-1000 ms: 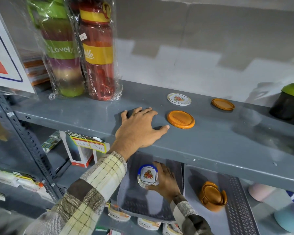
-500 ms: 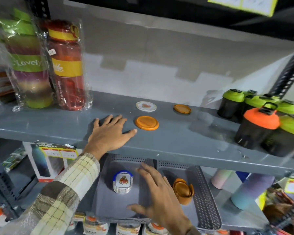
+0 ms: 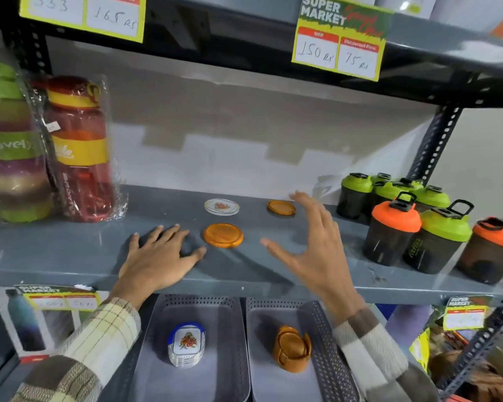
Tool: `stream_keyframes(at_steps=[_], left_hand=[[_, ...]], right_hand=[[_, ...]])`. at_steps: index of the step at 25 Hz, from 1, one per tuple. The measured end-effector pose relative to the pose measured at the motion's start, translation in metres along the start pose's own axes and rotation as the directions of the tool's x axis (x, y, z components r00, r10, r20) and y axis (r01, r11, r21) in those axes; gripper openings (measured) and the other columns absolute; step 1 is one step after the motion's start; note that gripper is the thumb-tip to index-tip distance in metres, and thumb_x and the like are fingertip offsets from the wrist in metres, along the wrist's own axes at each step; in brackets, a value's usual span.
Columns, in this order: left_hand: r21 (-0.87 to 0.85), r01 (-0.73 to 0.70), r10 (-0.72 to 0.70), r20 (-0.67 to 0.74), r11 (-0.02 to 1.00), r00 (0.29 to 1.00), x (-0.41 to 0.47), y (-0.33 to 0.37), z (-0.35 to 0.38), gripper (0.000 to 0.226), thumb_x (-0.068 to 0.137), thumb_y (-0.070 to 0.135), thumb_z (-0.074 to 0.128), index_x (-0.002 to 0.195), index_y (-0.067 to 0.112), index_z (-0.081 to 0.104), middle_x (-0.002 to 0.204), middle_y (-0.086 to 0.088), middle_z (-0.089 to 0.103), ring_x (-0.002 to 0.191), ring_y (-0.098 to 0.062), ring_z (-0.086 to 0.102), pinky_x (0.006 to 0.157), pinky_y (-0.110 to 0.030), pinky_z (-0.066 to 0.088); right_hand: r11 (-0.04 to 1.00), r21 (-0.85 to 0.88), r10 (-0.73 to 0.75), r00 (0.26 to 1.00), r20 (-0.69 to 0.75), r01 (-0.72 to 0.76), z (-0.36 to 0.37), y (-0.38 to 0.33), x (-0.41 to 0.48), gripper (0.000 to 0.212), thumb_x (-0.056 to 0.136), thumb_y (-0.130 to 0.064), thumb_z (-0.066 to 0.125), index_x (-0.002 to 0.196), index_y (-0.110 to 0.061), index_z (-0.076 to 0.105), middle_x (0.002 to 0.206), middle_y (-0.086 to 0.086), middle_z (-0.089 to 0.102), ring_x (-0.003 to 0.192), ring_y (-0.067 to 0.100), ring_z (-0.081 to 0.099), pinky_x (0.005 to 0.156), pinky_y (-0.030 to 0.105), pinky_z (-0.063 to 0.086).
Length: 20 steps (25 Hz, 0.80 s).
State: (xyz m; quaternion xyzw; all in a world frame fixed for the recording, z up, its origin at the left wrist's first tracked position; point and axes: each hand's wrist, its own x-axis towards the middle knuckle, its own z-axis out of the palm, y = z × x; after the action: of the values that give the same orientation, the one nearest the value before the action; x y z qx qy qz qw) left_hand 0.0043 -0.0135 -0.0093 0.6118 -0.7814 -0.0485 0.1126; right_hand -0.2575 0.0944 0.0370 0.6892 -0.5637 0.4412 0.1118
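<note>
Right hand (image 3: pixel 311 256) by far orange coaster (image 3: pixel 281 207), shaker bottles (image 3: pixel 395 230) beside

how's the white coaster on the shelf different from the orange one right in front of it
The white coaster has a red flower print and a clear rim; the orange coaster is plain, all one colour. The white coaster lies farther back on the shelf; the orange coaster lies nearer the front edge, close to the left hand. Both are round, lie flat, and no hand touches them.
</note>
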Motion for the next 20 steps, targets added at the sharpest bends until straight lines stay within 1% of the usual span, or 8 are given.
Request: stream_keyframes(at_steps=[2,7,9,11,13,15,17,20], left_hand=[[-0.005,0.002,-0.002,-0.014,1.0,1.0,0.0,0.0,0.0,0.086,0.087,0.081,0.017,0.159,0.034,0.015,0.167,0.013,0.004,0.153,-0.014,-0.001,0.121,-0.056,-0.001],[-0.036,-0.003,0.001,-0.068,0.999,0.998,-0.002,0.0,-0.001,0.082,0.087,0.08,0.022,0.157,0.037,0.02,0.167,0.015,0.009,0.153,-0.012,0.003,0.122,-0.053,0.002],[-0.059,-0.002,-0.004,-0.09,0.998,0.996,-0.002,0.0,-0.002,0.08,0.087,0.08,0.025,0.155,0.039,0.023,0.166,0.016,0.013,0.153,-0.011,0.006,0.122,-0.052,0.003],[-0.076,0.0,-0.01,-0.12,0.997,0.993,0.0,0.0,-0.001,0.079,0.086,0.081,0.027,0.153,0.041,0.026,0.164,0.018,0.016,0.152,-0.009,0.008,0.121,-0.051,0.005],[-0.084,0.004,-0.015,-0.139,0.996,0.99,0.0,0.0,-0.001,0.078,0.085,0.081,0.028,0.152,0.042,0.028,0.164,0.02,0.017,0.151,-0.008,0.008,0.121,-0.05,0.005],[-0.094,0.009,-0.022,-0.14,0.996,0.99,0.0,0.0,0.001,0.078,0.084,0.081,0.028,0.151,0.042,0.028,0.163,0.021,0.017,0.151,-0.007,0.007,0.121,-0.048,0.003],[-0.112,0.013,-0.029,-0.147,0.994,0.989,0.002,0.0,0.001,0.078,0.084,0.082,0.027,0.151,0.043,0.029,0.163,0.023,0.016,0.151,-0.006,0.006,0.12,-0.047,0.002],[-0.124,0.02,-0.039,-0.158,0.992,0.987,0.001,0.001,0.0,0.078,0.083,0.082,0.028,0.15,0.043,0.029,0.162,0.025,0.015,0.15,-0.004,0.005,0.12,-0.046,0.001]], right_hand=[[0.993,0.044,0.108,0.994,0.011,-0.108,0.013,0.023,0.029,0.084,0.079,-0.055,0.079,0.145,-0.032,0.035,0.147,-0.012,0.045,0.136,0.013,0.044,0.111,0.036,0.039],[0.939,0.049,0.336,0.937,0.092,-0.341,0.055,0.082,0.084,0.094,0.076,-0.049,0.085,0.146,-0.024,0.028,0.145,0.009,0.052,0.133,0.029,0.052,0.102,0.048,0.051],[0.905,0.046,0.414,0.901,0.13,-0.423,0.069,0.1,0.098,0.096,0.074,-0.048,0.086,0.146,-0.025,0.026,0.143,0.013,0.052,0.132,0.031,0.053,0.102,0.047,0.05],[0.86,0.025,0.499,0.85,0.168,-0.51,0.081,0.117,0.108,0.099,0.074,-0.047,0.087,0.147,-0.024,0.024,0.142,0.015,0.053,0.133,0.035,0.051,0.108,0.048,0.045],[0.84,-0.056,0.54,0.821,0.184,-0.54,0.089,0.132,0.112,0.102,0.073,-0.049,0.086,0.148,-0.021,0.024,0.139,0.017,0.056,0.134,0.037,0.049,0.111,0.049,0.039],[0.84,-0.135,0.542,0.82,0.185,-0.525,0.096,0.147,0.116,0.107,0.07,-0.057,0.085,0.15,-0.021,0.022,0.135,0.017,0.06,0.134,0.038,0.049,0.111,0.049,0.035],[0.846,-0.153,0.532,0.827,0.182,-0.511,0.102,0.158,0.121,0.111,0.067,-0.064,0.083,0.149,-0.022,0.021,0.132,0.016,0.063,0.133,0.039,0.049,0.109,0.049,0.032],[0.862,-0.161,0.506,0.837,0.21,-0.481,0.11,0.166,0.127,0.106,0.069,-0.065,0.081,0.146,-0.025,0.022,0.123,0.013,0.067,0.128,0.038,0.053,0.105,0.049,0.031]])
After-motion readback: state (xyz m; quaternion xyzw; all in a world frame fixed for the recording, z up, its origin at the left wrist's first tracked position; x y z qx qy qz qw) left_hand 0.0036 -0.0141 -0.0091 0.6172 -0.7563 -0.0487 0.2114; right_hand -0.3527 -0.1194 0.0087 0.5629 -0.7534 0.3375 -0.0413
